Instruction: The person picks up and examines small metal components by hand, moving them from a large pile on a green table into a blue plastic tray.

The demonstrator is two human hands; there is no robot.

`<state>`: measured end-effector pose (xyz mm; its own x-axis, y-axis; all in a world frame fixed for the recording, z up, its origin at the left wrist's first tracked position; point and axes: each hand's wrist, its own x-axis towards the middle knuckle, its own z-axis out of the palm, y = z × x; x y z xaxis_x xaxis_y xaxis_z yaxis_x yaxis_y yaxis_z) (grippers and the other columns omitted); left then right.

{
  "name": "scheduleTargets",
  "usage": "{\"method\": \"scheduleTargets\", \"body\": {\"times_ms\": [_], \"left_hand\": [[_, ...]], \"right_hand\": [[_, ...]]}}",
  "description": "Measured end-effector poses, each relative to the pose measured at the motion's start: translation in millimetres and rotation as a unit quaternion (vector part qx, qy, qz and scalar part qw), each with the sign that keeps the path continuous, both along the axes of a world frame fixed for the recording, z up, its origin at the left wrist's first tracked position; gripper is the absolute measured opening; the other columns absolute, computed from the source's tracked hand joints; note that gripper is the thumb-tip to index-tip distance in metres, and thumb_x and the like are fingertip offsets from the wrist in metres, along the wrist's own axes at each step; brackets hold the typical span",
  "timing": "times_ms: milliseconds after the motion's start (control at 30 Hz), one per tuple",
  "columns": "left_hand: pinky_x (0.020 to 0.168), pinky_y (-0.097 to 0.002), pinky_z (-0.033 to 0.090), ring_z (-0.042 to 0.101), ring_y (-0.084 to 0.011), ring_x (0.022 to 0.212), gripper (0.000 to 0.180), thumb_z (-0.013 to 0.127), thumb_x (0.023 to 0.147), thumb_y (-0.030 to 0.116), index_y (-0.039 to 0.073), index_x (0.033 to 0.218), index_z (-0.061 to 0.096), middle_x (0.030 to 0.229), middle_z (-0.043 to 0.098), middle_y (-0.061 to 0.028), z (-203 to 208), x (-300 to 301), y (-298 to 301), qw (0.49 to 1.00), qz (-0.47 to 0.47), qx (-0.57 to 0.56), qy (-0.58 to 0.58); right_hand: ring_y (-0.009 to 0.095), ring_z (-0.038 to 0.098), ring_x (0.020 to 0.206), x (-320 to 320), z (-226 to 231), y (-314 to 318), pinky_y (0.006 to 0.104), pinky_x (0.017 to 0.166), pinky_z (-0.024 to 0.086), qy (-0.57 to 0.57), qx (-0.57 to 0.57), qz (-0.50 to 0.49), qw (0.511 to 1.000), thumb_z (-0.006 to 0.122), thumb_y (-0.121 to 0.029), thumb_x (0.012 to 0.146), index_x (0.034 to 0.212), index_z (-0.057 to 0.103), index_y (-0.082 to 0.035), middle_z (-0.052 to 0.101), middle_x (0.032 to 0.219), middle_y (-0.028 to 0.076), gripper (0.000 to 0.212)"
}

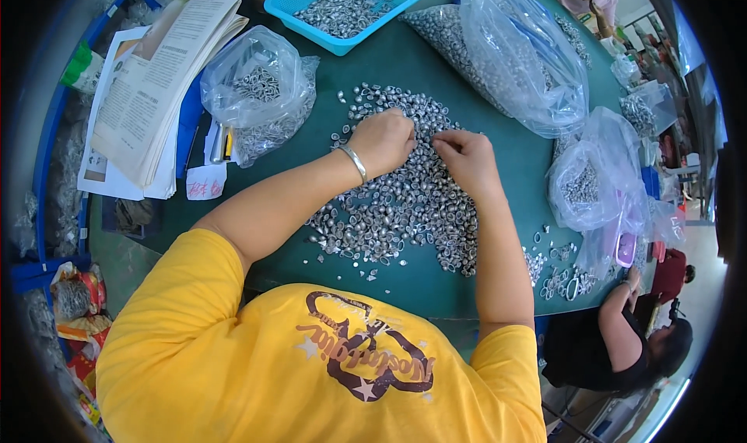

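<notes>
A wide pile of small silvery metal rings [405, 202] lies spread on the green table [506, 143]. My left hand [383, 139], with a silver bangle on its wrist, rests on the far part of the pile with fingers curled down into the pieces. My right hand [465, 156] sits just beside it, fingertips pinched together over the pile close to the left hand. Whether either hand holds a piece is hidden by the fingers.
A blue basket [342, 7] of the same pieces stands at the far edge. Clear plastic bags of pieces lie at the left [261, 93], the far right [513, 54] and the right [591, 178]. Papers [156, 85] are stacked at left. Another person [622, 342] sits at the lower right.
</notes>
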<state>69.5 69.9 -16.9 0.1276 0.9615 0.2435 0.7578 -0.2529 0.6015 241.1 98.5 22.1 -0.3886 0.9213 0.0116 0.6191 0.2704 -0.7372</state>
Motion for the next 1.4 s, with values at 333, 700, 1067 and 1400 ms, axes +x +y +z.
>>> {"method": "scheduleTargets", "body": {"times_ms": [333, 700, 1067, 1400], "left_hand": [[0.059, -0.0201, 0.046, 0.06, -0.0118, 0.074, 0.011, 0.056, 0.086, 0.011, 0.002, 0.093, 0.057, 0.088, 0.062, -0.0087, 30.3, -41.7, -30.0, 0.702, 0.031, -0.281, -0.653], [0.07, -0.0232, 0.051, 0.062, -0.015, 0.082, 0.018, 0.057, 0.084, 0.004, -0.001, 0.101, 0.058, 0.091, 0.063, -0.0099, 39.6, -62.5, -72.1, 0.716, 0.07, -0.225, -0.657], [0.07, -0.025, 0.05, 0.059, -0.0166, 0.081, 0.018, 0.05, 0.08, 0.001, -0.003, 0.097, 0.054, 0.091, 0.059, -0.0119, 52.4, -45.7, -101.4, 0.636, 0.106, -0.193, -0.74], [0.059, -0.0208, 0.042, 0.051, -0.0071, 0.067, 0.011, 0.064, 0.077, 0.005, 0.001, 0.087, 0.063, 0.075, 0.059, -0.0009, 44.6, -37.6, -95.5, 0.923, 0.199, -0.074, -0.322]], "right_hand": [[0.03, 0.062, 0.079, -26.1, 3.3, -12.3, 0.038, 0.068, 0.051, -0.321, 0.163, 0.031, 0.932, 0.058, -0.007, 0.072, 0.072, 0.063, -0.004, 0.062, 0.083, 0.013, 0.006], [0.034, 0.056, 0.075, -6.9, -12.4, -8.6, 0.0415, 0.065, 0.047, -0.08, 0.244, 0.035, 0.966, 0.055, -0.006, 0.074, 0.077, 0.058, -0.002, 0.055, 0.08, 0.014, 0.006], [0.034, 0.058, 0.082, -5.0, -16.0, 6.5, 0.0403, 0.073, 0.047, -0.137, 0.173, 0.128, 0.967, 0.057, -0.005, 0.076, 0.079, 0.066, -0.004, 0.058, 0.089, 0.015, 0.01], [0.004, 0.039, 0.051, 3.0, 12.0, -22.0, 0.0161, 0.041, 0.027, 0.436, -0.404, 0.058, 0.802, 0.059, -0.006, 0.082, 0.089, 0.055, 0.0, 0.058, 0.074, 0.007, 0.01]]}}
